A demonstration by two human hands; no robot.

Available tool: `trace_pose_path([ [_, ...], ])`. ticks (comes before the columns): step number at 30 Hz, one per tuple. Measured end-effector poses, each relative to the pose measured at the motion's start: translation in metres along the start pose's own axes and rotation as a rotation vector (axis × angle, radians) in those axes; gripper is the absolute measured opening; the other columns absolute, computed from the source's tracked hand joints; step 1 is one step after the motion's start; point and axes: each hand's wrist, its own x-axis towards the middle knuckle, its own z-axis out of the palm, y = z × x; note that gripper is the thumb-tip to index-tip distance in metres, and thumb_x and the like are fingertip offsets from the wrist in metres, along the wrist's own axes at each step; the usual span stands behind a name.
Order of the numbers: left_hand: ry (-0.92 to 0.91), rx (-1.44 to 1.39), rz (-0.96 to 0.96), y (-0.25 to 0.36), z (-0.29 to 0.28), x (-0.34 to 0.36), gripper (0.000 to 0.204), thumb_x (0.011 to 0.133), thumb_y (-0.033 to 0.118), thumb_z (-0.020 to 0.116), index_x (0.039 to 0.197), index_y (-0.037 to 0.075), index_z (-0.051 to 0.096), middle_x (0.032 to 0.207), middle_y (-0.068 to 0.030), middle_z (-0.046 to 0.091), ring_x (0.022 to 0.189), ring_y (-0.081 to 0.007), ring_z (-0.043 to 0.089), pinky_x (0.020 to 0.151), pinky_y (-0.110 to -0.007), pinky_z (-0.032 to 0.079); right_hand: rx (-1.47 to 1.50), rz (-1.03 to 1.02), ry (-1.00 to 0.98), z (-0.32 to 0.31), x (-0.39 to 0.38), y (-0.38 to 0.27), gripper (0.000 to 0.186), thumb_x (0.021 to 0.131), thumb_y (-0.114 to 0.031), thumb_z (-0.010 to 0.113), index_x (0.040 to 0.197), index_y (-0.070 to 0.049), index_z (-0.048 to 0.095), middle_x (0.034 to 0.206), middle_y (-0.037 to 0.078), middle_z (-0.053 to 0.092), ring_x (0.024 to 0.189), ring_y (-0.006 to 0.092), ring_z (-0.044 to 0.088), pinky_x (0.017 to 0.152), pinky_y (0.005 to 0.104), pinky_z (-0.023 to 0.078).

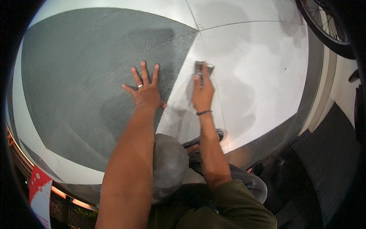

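Observation:
My left hand (148, 91), a ring on one finger, lies with fingers spread on the dark grey part of the floor (87, 68). To its right, my right hand (203, 93) grips a scraper (199, 68) with a flat, wide metal blade. The blade is at the white floor surface (263, 87), just right of the slanting border between grey and white. Fingers hide the scraper's handle, and the blade is slightly blurred. A dark cord circles my right wrist.
My grey-clad knee (169, 162) is between my arms. Near my right forearm a dark bar with a rounded end (220, 134) lies low. A bicycle wheel (335, 42) stands at the far right. At lower left hangs a red and white sign (40, 191). Thin joint lines cross the floor.

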Motion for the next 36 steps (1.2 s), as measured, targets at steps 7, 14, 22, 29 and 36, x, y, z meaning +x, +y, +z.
trace_pose_path([
  [7,0.031,-0.068,0.025,-0.008,0.003,0.000,0.156,0.052,0.047,0.100,0.163,0.039,-0.009,0.169,-0.0090,-0.026,0.154,-0.0430,-0.022,0.110,-0.087,0.010,-0.264,-0.074,-0.237,-0.061,0.099,-0.017,0.063,0.096,-0.026,0.066,0.151,-0.016,0.038,0.094,0.027,0.071,0.093,0.0488,0.068,0.081,0.0561,0.052],
  [14,0.055,-0.090,0.034,-0.011,0.007,-0.007,0.152,0.055,0.044,0.099,0.161,0.046,-0.010,0.169,-0.0047,-0.026,0.156,-0.0390,-0.020,0.111,-0.086,0.009,-0.598,-0.687,-0.294,-0.063,0.173,-0.070,0.024,0.098,-0.025,0.064,0.115,-0.010,0.070,0.102,0.014,0.067,0.097,0.0370,0.066,0.083,0.0466,0.052],
  [22,0.344,-0.009,-0.016,-0.002,0.041,0.008,0.149,0.061,0.043,0.097,0.160,0.047,-0.014,0.169,-0.0048,-0.029,0.155,-0.0383,-0.021,0.110,-0.086,0.013,-0.470,-0.914,-0.525,-0.028,0.209,-0.093,0.023,0.096,-0.025,0.066,0.109,-0.008,0.074,0.100,0.014,0.068,0.096,0.0362,0.066,0.086,0.0460,0.051],
  [29,0.145,-0.096,0.014,-0.011,0.017,-0.005,0.120,0.087,-0.012,0.057,0.158,0.051,-0.016,0.168,0.0031,-0.030,0.157,-0.0329,-0.017,0.112,-0.084,0.013,-0.615,-0.718,-0.551,-0.056,0.212,-0.103,0.022,0.094,-0.024,0.068,0.107,-0.008,0.075,0.100,0.011,0.067,0.094,0.0328,0.066,0.085,0.0433,0.053],
  [36,0.128,-0.071,0.003,-0.010,0.015,-0.006,0.144,0.064,0.031,0.091,0.160,0.047,-0.015,0.170,-0.0022,-0.027,0.157,-0.0367,-0.017,0.112,-0.085,0.012,-0.614,-0.877,-0.503,-0.055,0.197,-0.099,0.014,0.094,-0.017,0.066,0.105,-0.011,0.073,0.100,0.007,0.066,0.093,0.0312,0.066,0.081,0.0447,0.054],
])
